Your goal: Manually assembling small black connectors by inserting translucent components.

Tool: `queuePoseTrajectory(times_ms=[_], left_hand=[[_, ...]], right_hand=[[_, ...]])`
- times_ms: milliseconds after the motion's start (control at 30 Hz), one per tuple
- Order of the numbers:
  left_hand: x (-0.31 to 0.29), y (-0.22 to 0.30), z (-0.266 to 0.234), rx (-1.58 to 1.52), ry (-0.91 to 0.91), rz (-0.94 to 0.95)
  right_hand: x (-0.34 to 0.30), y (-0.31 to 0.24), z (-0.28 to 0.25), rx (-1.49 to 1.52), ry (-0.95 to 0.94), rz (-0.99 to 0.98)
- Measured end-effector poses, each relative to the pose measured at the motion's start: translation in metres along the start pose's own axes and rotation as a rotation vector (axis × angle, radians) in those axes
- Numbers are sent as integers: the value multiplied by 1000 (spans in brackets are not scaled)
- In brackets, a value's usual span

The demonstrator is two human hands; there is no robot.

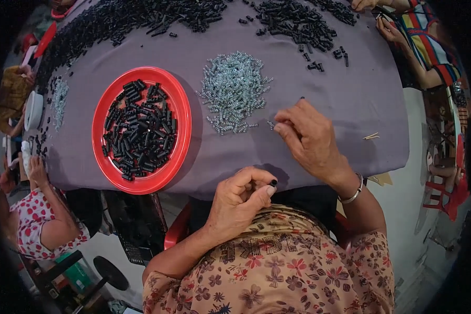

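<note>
My left hand point(240, 201), held close to my body at the table's near edge, pinches a small black plastic tube point(273, 183) between thumb and fingers, one end showing. Over the cloth, my right hand point(309, 138) is closed, with a small metal spring point(270, 125) at its thumb and fingertips. A small black bit point(302, 98) peeks out past its knuckles, mostly hidden. Left of that hand lies a heap of silvery coil springs point(233, 89). Farther left, a round red tray point(183, 152) holds many short black tubes point(141, 131).
Large piles of black plastic parts point(157, 15) cover the far side of the grey tablecloth point(350, 94). More springs point(59, 102) lie at far left. Thin yellowish sticks point(371, 136) rest on the right. Co-workers' hands point(390, 29) appear at the far right and left point(36, 170).
</note>
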State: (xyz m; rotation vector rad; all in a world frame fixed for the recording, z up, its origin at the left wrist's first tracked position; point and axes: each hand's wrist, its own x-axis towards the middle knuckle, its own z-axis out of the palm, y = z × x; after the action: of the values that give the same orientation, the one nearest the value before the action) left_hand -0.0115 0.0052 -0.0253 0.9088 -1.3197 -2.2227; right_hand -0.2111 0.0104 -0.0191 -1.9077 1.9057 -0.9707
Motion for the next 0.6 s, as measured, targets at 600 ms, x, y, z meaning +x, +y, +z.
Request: queuePoseTrajectory(times_ms=[600], left_hand=[[1,3,-2,-8,-10,-31]], right_hand=[[15,7,-4,-133,-227,27]])
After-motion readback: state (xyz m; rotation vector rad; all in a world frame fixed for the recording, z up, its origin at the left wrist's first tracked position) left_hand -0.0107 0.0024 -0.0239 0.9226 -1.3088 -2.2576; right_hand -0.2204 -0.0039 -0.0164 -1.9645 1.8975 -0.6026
